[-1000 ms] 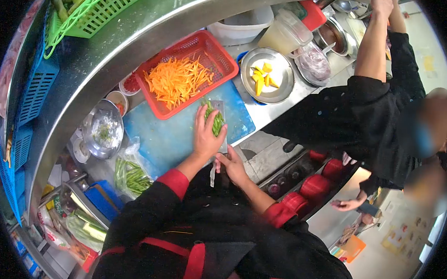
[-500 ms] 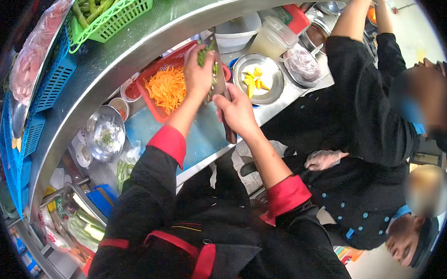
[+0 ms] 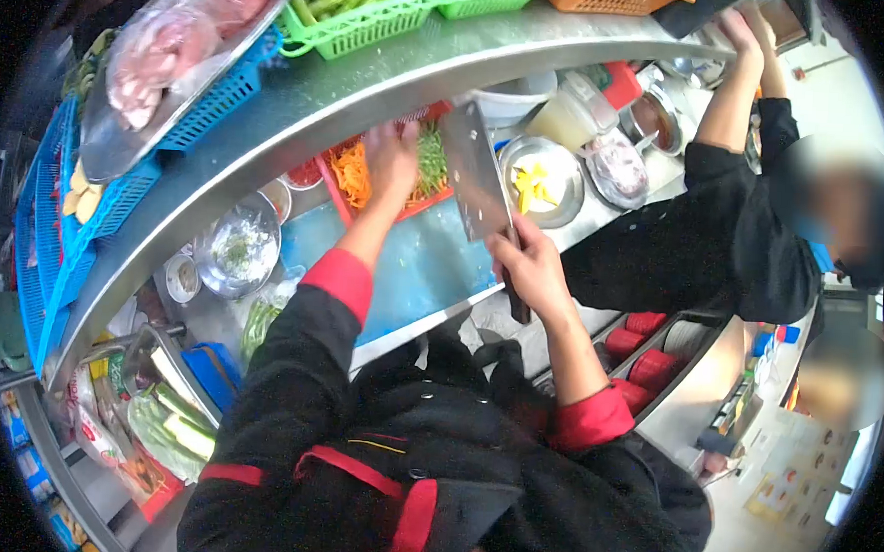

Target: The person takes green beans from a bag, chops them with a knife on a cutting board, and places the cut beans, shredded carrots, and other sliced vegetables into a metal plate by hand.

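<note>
My right hand (image 3: 535, 272) is closed around the dark handle of a cleaver (image 3: 478, 184). Its broad blade points up and away, tilted beside a red basket (image 3: 431, 208), with small bits stuck to the metal. In that basket lie shredded carrot (image 3: 350, 176) on the left and chopped greens (image 3: 431, 161) on the right. Over the basket's middle is my left hand (image 3: 395, 163), its blurred fingers apart and nothing visible in them. A blue cutting board (image 3: 403, 269) lies under the basket and extends toward me.
A metal plate of yellow pieces (image 3: 535, 186) sits right of the cleaver. At left are a metal bowl (image 3: 238, 247) and bagged greens (image 3: 260, 322). A steel shelf edge (image 3: 356, 93) curves above, bearing green baskets (image 3: 394, 22). A co-worker (image 3: 701, 223) stands close at right.
My left hand has released the chopped greens, which now lie in the red basket beside the carrot. The cleaver has moved right, away from that hand. A second co-worker has largely left view.
</note>
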`<action>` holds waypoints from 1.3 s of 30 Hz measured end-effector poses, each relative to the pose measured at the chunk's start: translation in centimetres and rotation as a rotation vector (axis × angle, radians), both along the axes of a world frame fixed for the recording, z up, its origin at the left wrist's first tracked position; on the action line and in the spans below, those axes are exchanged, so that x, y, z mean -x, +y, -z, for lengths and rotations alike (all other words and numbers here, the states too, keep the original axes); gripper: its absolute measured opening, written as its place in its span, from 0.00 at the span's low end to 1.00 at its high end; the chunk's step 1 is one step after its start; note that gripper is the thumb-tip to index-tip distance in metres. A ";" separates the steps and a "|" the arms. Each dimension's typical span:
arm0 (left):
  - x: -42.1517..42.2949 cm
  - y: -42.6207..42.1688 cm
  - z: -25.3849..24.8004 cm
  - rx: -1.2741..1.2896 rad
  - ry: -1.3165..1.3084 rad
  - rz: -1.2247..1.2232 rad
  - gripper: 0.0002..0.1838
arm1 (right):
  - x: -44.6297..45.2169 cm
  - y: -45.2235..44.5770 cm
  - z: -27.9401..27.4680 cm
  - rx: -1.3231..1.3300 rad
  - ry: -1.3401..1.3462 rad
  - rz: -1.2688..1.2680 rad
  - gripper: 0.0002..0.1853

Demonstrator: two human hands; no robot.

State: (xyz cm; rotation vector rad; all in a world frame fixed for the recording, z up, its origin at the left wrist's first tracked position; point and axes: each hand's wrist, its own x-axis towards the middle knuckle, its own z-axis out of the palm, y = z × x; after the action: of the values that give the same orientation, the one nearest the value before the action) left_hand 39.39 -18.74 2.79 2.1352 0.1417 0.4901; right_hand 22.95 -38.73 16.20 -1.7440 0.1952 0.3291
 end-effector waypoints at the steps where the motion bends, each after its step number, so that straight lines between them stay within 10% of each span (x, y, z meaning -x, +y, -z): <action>1: 0.8 1.5 -0.4 -0.084 -0.115 -0.030 0.19 | 0.8 -1.2 0.1 -0.013 0.038 -0.064 0.19; 5: 5.5 5.7 -2.8 -0.152 -0.191 -0.016 0.17 | 3.6 -5.3 3.4 0.299 0.108 -0.433 0.22; 8: 9.6 8.4 -4.7 0.181 0.485 0.055 0.17 | 5.2 -4.4 7.3 0.564 -0.260 -0.667 0.19; 10: 11.1 9.5 0.6 -0.108 -0.110 0.159 0.21 | 5.2 -4.1 10.3 0.654 -0.323 -0.683 0.15; 14: 14.7 9.4 -1.8 -0.138 -0.036 0.237 0.25 | 1.4 -5.5 13.4 0.719 -0.589 -0.738 0.13; 18: 16.4 10.0 -1.8 -0.081 0.093 0.184 0.22 | -3.0 -7.6 11.7 0.509 -0.328 -0.175 0.10; 23: 17.5 7.8 -1.7 0.112 0.261 0.180 0.19 | -7.9 -16.1 14.5 0.971 -0.477 0.477 0.22; 26: 17.3 5.0 -0.2 0.211 0.309 0.263 0.18 | -9.1 -18.6 14.7 0.537 0.091 0.381 0.20; 30: 16.6 0.5 -0.7 0.259 0.416 0.425 0.16 | -9.6 -21.2 14.3 0.117 0.048 0.310 0.16; 39: 13.9 -7.1 -1.1 0.263 0.450 0.514 0.16 | -8.8 -19.1 4.3 0.697 -0.592 0.166 0.09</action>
State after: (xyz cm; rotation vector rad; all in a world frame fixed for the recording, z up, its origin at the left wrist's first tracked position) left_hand 25.47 -25.84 3.85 1.8929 -0.0893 -0.2967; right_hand 31.76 -57.79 11.92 -2.4062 0.0155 -0.4360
